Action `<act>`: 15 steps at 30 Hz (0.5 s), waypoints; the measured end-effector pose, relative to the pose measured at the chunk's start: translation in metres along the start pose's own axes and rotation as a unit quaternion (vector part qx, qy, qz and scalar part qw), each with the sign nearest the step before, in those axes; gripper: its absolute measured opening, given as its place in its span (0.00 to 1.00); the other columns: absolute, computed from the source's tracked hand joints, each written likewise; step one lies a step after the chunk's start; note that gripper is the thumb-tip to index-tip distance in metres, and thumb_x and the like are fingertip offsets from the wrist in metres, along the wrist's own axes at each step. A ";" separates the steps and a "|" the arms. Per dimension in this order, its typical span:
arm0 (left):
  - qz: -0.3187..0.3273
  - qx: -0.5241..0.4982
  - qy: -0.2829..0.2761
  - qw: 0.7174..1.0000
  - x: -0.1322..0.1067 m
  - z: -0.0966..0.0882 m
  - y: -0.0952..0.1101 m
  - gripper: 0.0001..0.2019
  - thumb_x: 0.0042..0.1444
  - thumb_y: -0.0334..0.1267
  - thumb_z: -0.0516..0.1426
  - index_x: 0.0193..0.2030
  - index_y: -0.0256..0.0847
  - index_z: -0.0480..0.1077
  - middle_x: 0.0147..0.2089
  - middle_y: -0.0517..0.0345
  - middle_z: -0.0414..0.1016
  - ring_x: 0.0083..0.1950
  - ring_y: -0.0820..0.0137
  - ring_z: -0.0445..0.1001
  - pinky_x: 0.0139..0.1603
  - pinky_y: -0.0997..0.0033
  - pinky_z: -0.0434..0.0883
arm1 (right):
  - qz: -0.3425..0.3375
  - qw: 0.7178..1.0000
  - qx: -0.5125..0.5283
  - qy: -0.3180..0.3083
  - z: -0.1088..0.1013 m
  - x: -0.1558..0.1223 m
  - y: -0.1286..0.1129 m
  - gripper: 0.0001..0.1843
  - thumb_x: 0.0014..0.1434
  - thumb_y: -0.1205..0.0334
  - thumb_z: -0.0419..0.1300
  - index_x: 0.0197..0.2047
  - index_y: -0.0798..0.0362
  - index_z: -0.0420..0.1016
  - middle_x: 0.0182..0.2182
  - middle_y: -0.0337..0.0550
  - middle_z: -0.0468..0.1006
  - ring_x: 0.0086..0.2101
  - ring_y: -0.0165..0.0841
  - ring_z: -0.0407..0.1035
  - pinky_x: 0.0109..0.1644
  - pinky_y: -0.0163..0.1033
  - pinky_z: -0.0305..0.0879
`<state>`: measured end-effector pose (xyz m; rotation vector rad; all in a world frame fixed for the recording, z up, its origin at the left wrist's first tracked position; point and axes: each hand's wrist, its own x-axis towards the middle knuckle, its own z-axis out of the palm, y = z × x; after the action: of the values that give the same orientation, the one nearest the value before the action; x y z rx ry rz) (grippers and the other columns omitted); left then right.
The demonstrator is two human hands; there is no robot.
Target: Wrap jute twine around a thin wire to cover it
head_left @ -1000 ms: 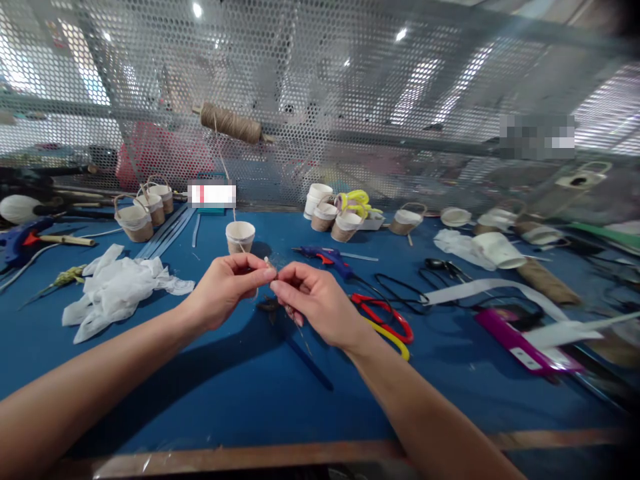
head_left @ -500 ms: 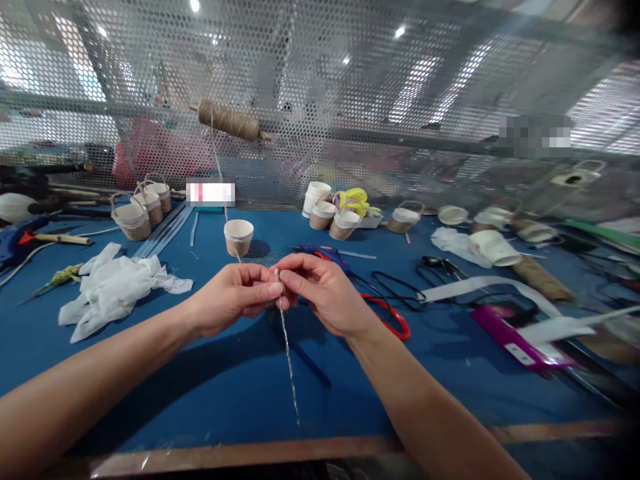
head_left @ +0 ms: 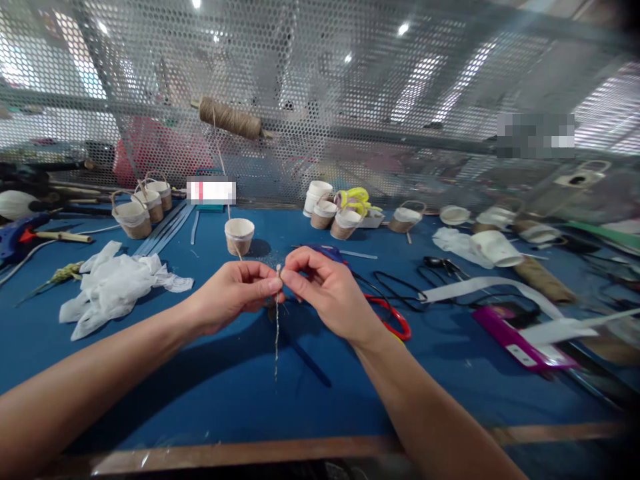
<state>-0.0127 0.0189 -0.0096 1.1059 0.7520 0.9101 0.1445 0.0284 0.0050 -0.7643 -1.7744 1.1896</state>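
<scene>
Between my hands a thin, pale twisted strand (head_left: 277, 333) hangs down; whether it is wire or cord I cannot tell. My left hand (head_left: 240, 293) pinches it near its top between thumb and forefinger. My right hand (head_left: 327, 290) is closed, thumb against forefinger, right beside the strand's upper end; any twine in that pinch is hidden. A length of brown twine (head_left: 221, 157) runs down from a spool (head_left: 230, 118) on the mesh. It passes by a small white-lined cup (head_left: 239, 237) and reaches my left fingers.
Crumpled white fabric (head_left: 117, 287) lies left, small handled baskets (head_left: 134, 220) behind it. A blue glue gun (head_left: 327, 252) and red-handled scissors (head_left: 400, 323) are partly behind my right hand. Right are cables, a purple box (head_left: 517, 340) and a white ribbon (head_left: 493, 283). Mesh (head_left: 350, 87) stands behind.
The strand's hanging end has swung left and now looks shorter and more upright. My right fingers have drawn slightly apart from my left ones, and the strand's top shows more.
</scene>
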 end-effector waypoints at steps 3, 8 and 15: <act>0.041 0.064 0.057 0.995 0.001 0.000 0.003 0.10 0.45 0.38 0.59 0.26 0.33 0.65 0.23 0.63 0.66 0.20 0.83 0.55 0.21 0.79 0.51 | -0.018 0.997 -0.073 0.020 -0.002 -0.001 -0.002 0.06 0.55 0.64 0.54 0.28 0.55 0.64 0.24 0.35 0.66 0.21 0.21 0.60 0.26 0.29 0.60; 0.106 0.204 0.110 0.967 -0.001 0.003 0.004 0.07 0.46 0.36 0.57 0.26 0.34 0.65 0.24 0.62 0.66 0.25 0.79 0.62 0.26 0.78 0.59 | 0.034 0.994 -0.100 0.032 -0.001 -0.002 -0.002 0.10 0.56 0.58 0.51 0.31 0.56 0.66 0.22 0.36 0.67 0.20 0.23 0.61 0.22 0.30 0.61; 0.185 0.409 0.162 0.879 -0.007 0.005 0.001 0.05 0.49 0.35 0.53 0.28 0.35 0.66 0.24 0.61 0.68 0.25 0.77 0.64 0.25 0.77 0.61 | 0.050 0.987 -0.128 0.079 0.010 -0.005 -0.003 0.07 0.51 0.61 0.57 0.28 0.57 0.67 0.21 0.36 0.67 0.18 0.22 0.60 0.21 0.30 0.58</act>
<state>-0.0114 0.0104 -0.0069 1.9174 1.2975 1.1511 0.1380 0.0189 0.0041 -1.0781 -1.7927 0.9453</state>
